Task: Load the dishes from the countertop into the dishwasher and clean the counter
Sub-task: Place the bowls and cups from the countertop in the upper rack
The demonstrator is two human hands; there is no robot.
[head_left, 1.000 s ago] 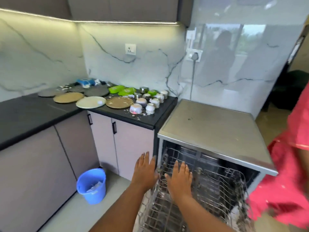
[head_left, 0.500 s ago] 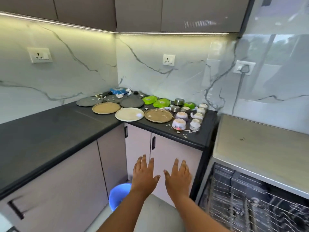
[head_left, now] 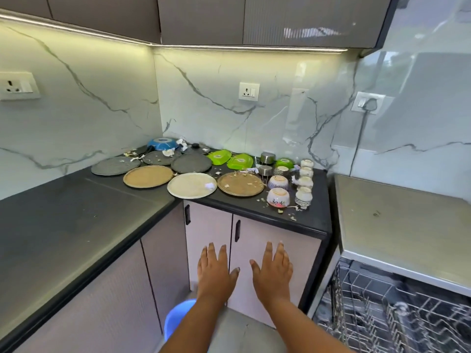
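The single head view looks forward and down at the corner countertop [head_left: 63, 225] from nearby.

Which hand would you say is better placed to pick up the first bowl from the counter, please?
Probably the right hand: it is open and empty, directly below the bowls, beside the dishwasher rack. The left hand, also open, sits nearer the plates.

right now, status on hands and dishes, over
Left hand and right hand open, holding nothing, low in front of the cabinet. Dishes all on the counter, scraps among them. Dishwasher rack out, nothing blocking.
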